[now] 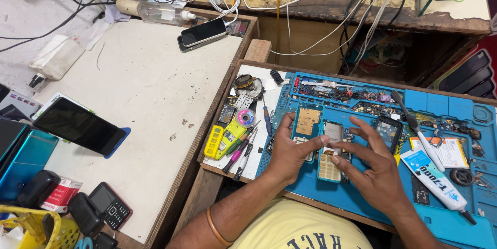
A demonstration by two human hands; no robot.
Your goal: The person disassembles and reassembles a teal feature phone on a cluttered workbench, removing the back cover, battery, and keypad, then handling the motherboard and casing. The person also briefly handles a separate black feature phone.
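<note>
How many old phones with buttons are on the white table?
1: a black keypad phone near the white table's front edge. Others may be hidden among dark gadgets beside it.

The left hand (287,150) and right hand (375,169) hide parts of the phone (331,150) between them, and the frame's right edge crops the blue mat (445,101).
</note>
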